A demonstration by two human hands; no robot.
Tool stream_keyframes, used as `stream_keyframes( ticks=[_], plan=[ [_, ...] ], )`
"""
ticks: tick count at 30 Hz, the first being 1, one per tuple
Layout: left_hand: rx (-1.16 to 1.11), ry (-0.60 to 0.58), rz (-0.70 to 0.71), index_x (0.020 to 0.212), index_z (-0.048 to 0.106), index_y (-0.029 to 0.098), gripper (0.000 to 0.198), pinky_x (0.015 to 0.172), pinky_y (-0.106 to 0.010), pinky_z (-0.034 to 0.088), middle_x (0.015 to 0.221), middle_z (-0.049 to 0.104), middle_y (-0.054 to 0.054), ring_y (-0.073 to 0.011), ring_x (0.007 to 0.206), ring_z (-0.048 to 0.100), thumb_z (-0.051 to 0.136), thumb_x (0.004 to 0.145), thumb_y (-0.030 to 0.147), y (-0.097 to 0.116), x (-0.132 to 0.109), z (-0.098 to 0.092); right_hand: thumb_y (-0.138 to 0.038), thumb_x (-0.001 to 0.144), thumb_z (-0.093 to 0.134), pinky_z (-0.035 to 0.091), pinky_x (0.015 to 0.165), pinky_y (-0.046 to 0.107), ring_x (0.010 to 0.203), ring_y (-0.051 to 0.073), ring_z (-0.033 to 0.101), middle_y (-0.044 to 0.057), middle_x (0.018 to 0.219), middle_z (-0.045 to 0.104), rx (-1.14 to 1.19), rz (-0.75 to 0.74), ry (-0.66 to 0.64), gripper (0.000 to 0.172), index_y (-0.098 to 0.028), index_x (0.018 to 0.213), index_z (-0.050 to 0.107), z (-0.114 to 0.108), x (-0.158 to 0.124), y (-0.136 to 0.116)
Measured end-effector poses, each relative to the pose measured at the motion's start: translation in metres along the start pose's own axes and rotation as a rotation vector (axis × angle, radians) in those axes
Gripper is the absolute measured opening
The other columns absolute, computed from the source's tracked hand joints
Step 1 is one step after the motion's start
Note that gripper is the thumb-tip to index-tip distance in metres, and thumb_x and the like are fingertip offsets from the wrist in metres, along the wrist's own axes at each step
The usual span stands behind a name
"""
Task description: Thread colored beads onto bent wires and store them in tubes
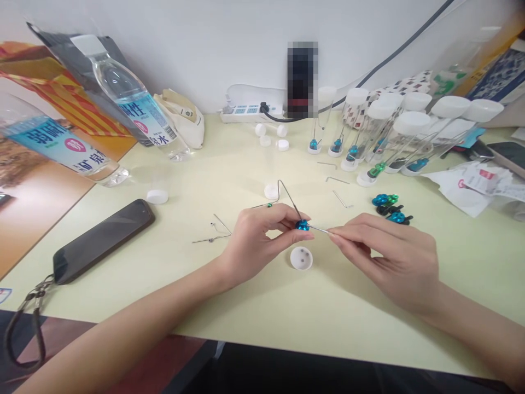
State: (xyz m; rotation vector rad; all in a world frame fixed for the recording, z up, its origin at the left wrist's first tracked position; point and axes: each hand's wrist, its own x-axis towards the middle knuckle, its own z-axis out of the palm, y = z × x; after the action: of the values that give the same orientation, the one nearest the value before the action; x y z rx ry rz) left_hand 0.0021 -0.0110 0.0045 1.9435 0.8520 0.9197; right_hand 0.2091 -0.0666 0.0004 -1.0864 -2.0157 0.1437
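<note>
My left hand (252, 243) pinches a small blue metal fitting (302, 225) between thumb and fingers. A thin bent metal wire (289, 196) rises out of that fitting and bends down toward the back of the hand. Held in the fingertips of my right hand (389, 260) is a small hex key (319, 229), whose tip meets the right side of the fitting; how deep it sits I cannot tell. Just below the hands, a white cap (296, 262) holds several tiny dark pieces. Bent wires (221, 235) lie left of my left hand.
Several clear tubes with white lids (412, 124) stand at the back right. Loose hex keys (340, 199) and coloured fittings (397, 217) lie right of centre. A phone (104, 241), two water bottles (135, 104) and a white cap (157, 197) are left; a power strip (246, 112) is behind.
</note>
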Motion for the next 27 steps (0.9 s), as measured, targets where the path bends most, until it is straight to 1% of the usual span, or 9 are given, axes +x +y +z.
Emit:
stream_keyframes(
  ticks=[6, 11, 14, 18, 22, 27],
  plan=[
    [-0.001, 0.008, 0.022, 0.081, 0.067, 0.014, 0.013, 0.064, -0.023, 0.052, 0.083, 0.070, -0.005, -0.0133, 0.073, 0.064, 0.074, 0.074, 0.023, -0.001, 0.000, -0.001, -0.005, 0.083, 0.062, 0.040, 0.052, 0.020, 0.059, 0.007, 0.051, 0.002, 0.073, 0.064, -0.017, -0.008, -0.010, 0.013, -0.016, 0.089, 0.065, -0.001, -0.001, 0.000],
    [-0.099, -0.050, -0.039, 0.084, 0.066, 0.014, 0.015, 0.070, -0.027, 0.051, 0.082, 0.068, -0.005, -0.0148, 0.075, 0.063, 0.075, 0.073, 0.019, -0.001, 0.002, -0.002, -0.005, 0.083, 0.063, 0.040, 0.052, 0.020, 0.060, 0.007, 0.053, 0.003, 0.075, 0.066, -0.054, -0.032, 0.003, 0.013, -0.015, 0.089, 0.066, 0.000, -0.002, 0.002],
    [-0.155, -0.053, -0.062, 0.079, 0.064, 0.014, 0.014, 0.069, -0.028, 0.050, 0.078, 0.067, -0.003, -0.0142, 0.072, 0.062, 0.075, 0.072, 0.018, 0.000, 0.002, -0.002, -0.004, 0.083, 0.062, 0.041, 0.053, 0.021, 0.062, 0.008, 0.054, 0.003, 0.077, 0.067, -0.036, -0.025, 0.001, 0.014, -0.016, 0.090, 0.066, 0.001, -0.001, 0.004],
    [-0.191, -0.050, -0.068, 0.073, 0.061, 0.015, 0.018, 0.065, -0.026, 0.048, 0.071, 0.064, -0.001, -0.0123, 0.068, 0.058, 0.078, 0.069, 0.018, 0.001, 0.002, -0.001, -0.007, 0.084, 0.061, 0.043, 0.054, 0.023, 0.064, 0.010, 0.057, 0.003, 0.077, 0.067, 0.095, 0.069, -0.025, 0.014, -0.017, 0.090, 0.068, 0.002, 0.001, 0.007],
    [-0.221, -0.046, -0.088, 0.074, 0.062, 0.014, 0.018, 0.063, -0.025, 0.047, 0.069, 0.062, 0.000, -0.0107, 0.065, 0.055, 0.079, 0.068, 0.020, 0.003, 0.000, 0.001, -0.010, 0.085, 0.060, 0.046, 0.056, 0.025, 0.065, 0.012, 0.059, 0.001, 0.076, 0.067, 0.256, 0.176, -0.046, 0.014, -0.021, 0.089, 0.069, 0.005, 0.002, 0.010],
    [-0.273, -0.049, -0.129, 0.074, 0.063, 0.015, 0.019, 0.064, -0.026, 0.049, 0.069, 0.063, 0.000, -0.0114, 0.065, 0.056, 0.079, 0.067, 0.025, 0.006, -0.002, 0.001, -0.012, 0.085, 0.061, 0.046, 0.055, 0.026, 0.064, 0.013, 0.059, 0.000, 0.074, 0.066, 0.310, 0.235, -0.040, 0.015, -0.023, 0.086, 0.070, 0.006, 0.002, 0.009]
  ],
)
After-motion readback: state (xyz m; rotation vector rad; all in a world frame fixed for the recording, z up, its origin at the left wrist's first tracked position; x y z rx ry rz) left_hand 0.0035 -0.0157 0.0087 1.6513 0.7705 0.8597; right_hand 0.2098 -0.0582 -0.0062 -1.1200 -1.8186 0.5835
